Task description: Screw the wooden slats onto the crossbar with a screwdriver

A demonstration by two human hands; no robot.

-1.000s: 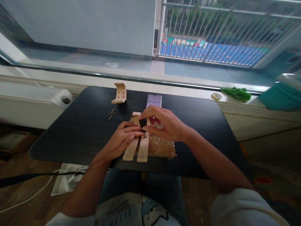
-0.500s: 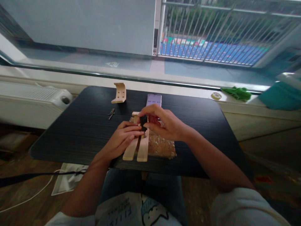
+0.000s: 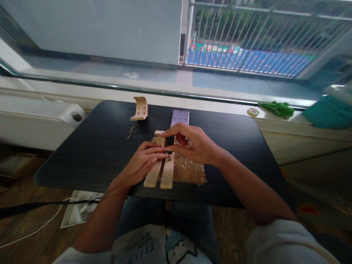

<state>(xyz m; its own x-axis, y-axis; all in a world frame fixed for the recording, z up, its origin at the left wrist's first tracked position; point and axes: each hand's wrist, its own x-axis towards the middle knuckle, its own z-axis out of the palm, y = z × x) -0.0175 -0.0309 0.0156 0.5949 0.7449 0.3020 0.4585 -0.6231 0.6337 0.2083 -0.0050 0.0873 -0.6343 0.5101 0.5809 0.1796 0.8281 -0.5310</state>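
Note:
Two pale wooden slats (image 3: 161, 174) lie side by side near the front of the black table (image 3: 90, 146), over a perforated brown board (image 3: 189, 171). My left hand (image 3: 141, 163) lies flat on the left slat, fingers stretched out and pressing it down. My right hand (image 3: 192, 145) pinches a small black-handled tool (image 3: 169, 143) that stands upright with its tip on the right slat.
A curved wooden piece with holes (image 3: 140, 109) stands at the back left, and a few screws (image 3: 130, 132) lie near it. A phone (image 3: 180, 117) with a lit screen lies behind the slats. A white radiator (image 3: 41, 117) is at the left, green cloth (image 3: 276, 109) on the sill.
My right hand's fingers have shifted round the black tool, which stays upright on the right slat. My left hand and the slats have not moved.

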